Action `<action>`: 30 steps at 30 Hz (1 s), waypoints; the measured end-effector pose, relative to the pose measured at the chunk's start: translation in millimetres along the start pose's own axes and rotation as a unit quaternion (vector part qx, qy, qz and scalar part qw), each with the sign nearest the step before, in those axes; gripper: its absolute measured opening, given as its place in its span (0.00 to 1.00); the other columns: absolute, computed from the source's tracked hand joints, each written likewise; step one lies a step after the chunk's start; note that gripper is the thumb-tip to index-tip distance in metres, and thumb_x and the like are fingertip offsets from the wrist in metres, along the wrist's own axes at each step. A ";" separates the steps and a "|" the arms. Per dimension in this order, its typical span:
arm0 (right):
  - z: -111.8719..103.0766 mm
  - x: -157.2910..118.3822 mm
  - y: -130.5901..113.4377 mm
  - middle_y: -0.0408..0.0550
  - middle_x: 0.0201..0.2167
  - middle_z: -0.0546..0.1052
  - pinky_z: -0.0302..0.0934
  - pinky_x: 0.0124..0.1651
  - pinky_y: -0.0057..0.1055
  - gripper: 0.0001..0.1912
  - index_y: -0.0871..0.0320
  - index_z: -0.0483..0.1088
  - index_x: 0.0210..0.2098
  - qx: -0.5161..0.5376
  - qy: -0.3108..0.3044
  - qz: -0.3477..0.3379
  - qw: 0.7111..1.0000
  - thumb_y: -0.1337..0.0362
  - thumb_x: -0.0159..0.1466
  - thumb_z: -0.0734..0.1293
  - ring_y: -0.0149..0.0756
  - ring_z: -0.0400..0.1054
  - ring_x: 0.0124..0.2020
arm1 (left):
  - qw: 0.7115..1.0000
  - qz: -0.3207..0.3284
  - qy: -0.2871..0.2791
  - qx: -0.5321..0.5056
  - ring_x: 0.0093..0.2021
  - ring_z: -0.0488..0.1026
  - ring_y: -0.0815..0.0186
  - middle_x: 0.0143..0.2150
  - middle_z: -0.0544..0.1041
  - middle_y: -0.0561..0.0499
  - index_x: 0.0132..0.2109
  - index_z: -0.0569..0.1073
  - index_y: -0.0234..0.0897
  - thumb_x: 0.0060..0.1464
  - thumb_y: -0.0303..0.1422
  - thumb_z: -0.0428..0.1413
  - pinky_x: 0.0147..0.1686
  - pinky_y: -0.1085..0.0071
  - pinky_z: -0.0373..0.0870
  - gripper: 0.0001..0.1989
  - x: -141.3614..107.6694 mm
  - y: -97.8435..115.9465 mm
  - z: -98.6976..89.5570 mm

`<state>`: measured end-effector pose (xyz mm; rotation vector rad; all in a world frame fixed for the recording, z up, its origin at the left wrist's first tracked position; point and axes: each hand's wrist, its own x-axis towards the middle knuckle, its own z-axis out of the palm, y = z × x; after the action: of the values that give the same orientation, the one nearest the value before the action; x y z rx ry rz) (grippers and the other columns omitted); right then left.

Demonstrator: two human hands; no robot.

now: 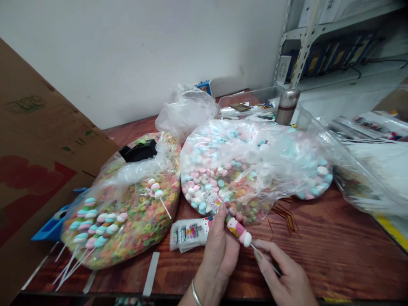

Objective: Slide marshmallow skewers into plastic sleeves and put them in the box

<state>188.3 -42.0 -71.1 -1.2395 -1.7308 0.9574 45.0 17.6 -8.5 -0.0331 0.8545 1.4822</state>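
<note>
My left hand [219,253], with a bangle at the wrist, is closed around a marshmallow skewer [247,239] whose upper part sits in a small printed clear bag [212,200]. White and pink marshmallows show at its lower end. Below them, my right hand [282,272] pinches the thin white stick between thumb and fingers. Beside my left hand lies a stack of small printed bags [188,236]. Several marshmallow skewers [91,225] rest on a large bag of coloured candy rings [145,216], with another skewer [158,193] farther right on it.
A big clear bag of pastel marshmallows [219,159] lies ahead of my hands. Gold twist ties [288,216] are to its right. A cardboard box [41,148] stands at the left, a clear plastic bin [360,178] at the right. A metallic bottle [287,106] stands behind.
</note>
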 end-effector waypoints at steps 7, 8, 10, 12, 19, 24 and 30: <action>4.0 0.9 3.0 0.47 0.33 0.80 0.67 0.36 0.23 0.10 0.57 0.71 0.46 -0.129 0.059 -0.141 0.980 0.68 0.68 0.60 0.34 0.77 0.31 | 0.999 -0.024 -0.033 0.020 0.29 0.70 0.70 0.27 0.70 0.53 0.35 0.73 0.34 0.59 0.38 0.58 0.35 0.73 0.71 0.11 -17.0 -30.1 -1.4; 4.8 3.7 0.2 0.48 0.34 0.81 0.67 0.36 0.22 0.09 0.56 0.71 0.44 -0.106 0.059 -0.113 0.986 0.67 0.69 0.59 0.34 0.77 0.32 | 0.998 -0.036 -0.041 0.022 0.30 0.71 0.69 0.28 0.72 0.52 0.35 0.73 0.34 0.60 0.38 0.57 0.36 0.73 0.71 0.11 -20.0 -33.7 -2.0; 5.5 8.1 -4.9 0.47 0.35 0.81 0.67 0.34 0.20 0.10 0.55 0.72 0.43 -0.056 0.060 -0.055 0.995 0.64 0.70 0.59 0.32 0.77 0.32 | 0.997 -0.050 -0.049 0.019 0.34 0.73 0.68 0.32 0.74 0.49 0.36 0.73 0.33 0.59 0.37 0.57 0.38 0.72 0.71 0.10 -22.3 -35.4 -3.2; 5.2 9.2 -8.0 0.46 0.36 0.81 0.67 0.35 0.20 0.11 0.54 0.72 0.43 -0.010 0.058 -0.014 0.998 0.61 0.69 0.59 0.32 0.77 0.33 | 0.998 -0.034 -0.043 0.019 0.37 0.74 0.66 0.37 0.76 0.47 0.41 0.74 0.33 0.59 0.36 0.58 0.38 0.71 0.71 0.10 -19.3 -30.0 -3.7; 8.4 -1.9 -7.3 0.42 0.25 0.75 0.63 0.32 0.22 0.15 0.53 0.71 0.33 0.039 0.051 0.088 0.994 0.54 0.69 0.59 0.32 0.70 0.25 | 0.998 0.002 -0.045 0.036 0.34 0.74 0.67 0.33 0.75 0.51 0.47 0.74 0.35 0.56 0.34 0.61 0.41 0.69 0.71 0.12 -11.2 -19.4 -0.9; 15.3 6.0 -2.5 0.48 0.37 0.79 0.66 0.44 0.24 0.17 0.55 0.72 0.43 0.102 0.032 0.124 0.987 0.52 0.69 0.58 0.37 0.74 0.40 | 0.995 -0.011 -0.061 0.081 0.37 0.75 0.63 0.31 0.78 0.48 0.46 0.75 0.34 0.58 0.42 0.58 0.44 0.67 0.68 0.16 -22.8 -46.2 -5.3; 17.6 16.7 -0.3 0.51 0.44 0.79 0.67 0.44 0.25 0.19 0.57 0.72 0.42 0.206 0.024 0.169 0.964 0.50 0.68 0.60 0.38 0.73 0.43 | 0.993 -0.030 -0.047 0.106 0.44 0.75 0.60 0.38 0.81 0.44 0.48 0.77 0.33 0.58 0.41 0.58 0.51 0.65 0.65 0.17 -20.8 -54.7 -10.4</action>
<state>168.7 -28.3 -75.2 -1.2809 -1.2160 1.3918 90.5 -13.2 -31.2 0.1662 0.9228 1.3207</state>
